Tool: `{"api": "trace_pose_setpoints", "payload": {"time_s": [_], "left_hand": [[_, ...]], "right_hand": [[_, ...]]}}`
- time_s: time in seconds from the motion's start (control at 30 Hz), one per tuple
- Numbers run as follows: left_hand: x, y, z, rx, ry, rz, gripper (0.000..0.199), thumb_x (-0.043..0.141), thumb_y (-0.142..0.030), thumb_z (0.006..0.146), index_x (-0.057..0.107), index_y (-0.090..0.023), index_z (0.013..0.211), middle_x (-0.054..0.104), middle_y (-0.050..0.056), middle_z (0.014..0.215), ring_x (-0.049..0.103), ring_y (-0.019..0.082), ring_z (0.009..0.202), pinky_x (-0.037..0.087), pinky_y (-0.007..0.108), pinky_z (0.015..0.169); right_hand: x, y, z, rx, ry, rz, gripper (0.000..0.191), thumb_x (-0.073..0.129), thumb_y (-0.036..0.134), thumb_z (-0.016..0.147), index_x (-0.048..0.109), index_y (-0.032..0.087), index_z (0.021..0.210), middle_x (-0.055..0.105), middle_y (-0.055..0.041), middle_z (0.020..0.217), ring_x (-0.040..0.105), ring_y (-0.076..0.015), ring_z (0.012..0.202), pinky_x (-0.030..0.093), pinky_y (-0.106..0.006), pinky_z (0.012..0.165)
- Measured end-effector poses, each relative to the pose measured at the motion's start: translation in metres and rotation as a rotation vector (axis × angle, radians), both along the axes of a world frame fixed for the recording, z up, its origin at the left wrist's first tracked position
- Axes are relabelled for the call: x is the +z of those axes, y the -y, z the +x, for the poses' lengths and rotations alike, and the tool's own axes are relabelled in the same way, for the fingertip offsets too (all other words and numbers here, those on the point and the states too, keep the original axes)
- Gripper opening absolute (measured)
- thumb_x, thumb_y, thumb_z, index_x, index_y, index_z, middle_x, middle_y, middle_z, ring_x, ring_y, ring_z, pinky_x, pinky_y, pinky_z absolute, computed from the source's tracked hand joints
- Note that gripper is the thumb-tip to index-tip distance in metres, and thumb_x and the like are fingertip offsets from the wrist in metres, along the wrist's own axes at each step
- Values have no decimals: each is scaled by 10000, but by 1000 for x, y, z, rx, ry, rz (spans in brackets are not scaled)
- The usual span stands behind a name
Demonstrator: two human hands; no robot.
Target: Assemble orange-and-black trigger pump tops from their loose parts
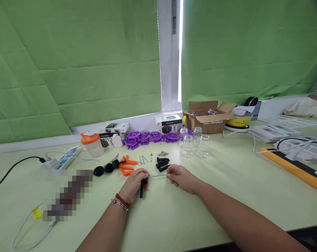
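My left hand [134, 185] is closed around a black part [142, 189] whose short bar points down toward me. A thin metal rod [157, 175] spans the gap between my hands, its left end at the black part. The thumb and fingers of my right hand [179, 176] pinch the rod's right end. How the rod meets the black part is hidden by my left fingers. Just beyond my hands lie several black handles [162, 163], small springs [163, 153], loose metal rods [143, 159], orange plastic pieces [126, 168] and black round parts [108, 168].
Purple plastic rings [155, 137] line the back, beside glass jars [187, 147] and an open cardboard box [209, 120]. An orange-lidded cup [92, 143] and a power strip [69, 157] stand left. An orange-and-black bar [295, 169] and paper stacks [270, 133] lie right.
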State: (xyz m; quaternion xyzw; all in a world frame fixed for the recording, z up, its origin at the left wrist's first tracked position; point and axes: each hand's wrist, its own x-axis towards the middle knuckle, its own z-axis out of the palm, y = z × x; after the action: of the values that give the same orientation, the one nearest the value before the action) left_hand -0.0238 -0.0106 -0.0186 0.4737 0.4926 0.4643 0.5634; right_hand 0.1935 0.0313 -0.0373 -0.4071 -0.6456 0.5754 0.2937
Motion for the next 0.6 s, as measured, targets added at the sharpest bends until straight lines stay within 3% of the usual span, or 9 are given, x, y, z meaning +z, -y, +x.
{"api": "trace_pose_setpoints", "payload": {"time_s": [0.43,0.6], "left_hand": [[0,0,-1,-8,1,2,93,550,-257,705,553,-164,712,511,-21,577,493,113,499,440,242,454],[1,1,1,-5,-4,-3,98,557,-264,697,549,-167,703,514,-22,575,495,113,488,435,242,449]], "right_hand": [[-2,-2,0,-2,11,-13,258,484,405,824,520,165,735,500,26,591,414,-68,482,360,-214,483],[2,2,0,0,-66,5,186,586,320,749,483,191,835,492,38,658,470,-85,559,378,-205,478]]}}
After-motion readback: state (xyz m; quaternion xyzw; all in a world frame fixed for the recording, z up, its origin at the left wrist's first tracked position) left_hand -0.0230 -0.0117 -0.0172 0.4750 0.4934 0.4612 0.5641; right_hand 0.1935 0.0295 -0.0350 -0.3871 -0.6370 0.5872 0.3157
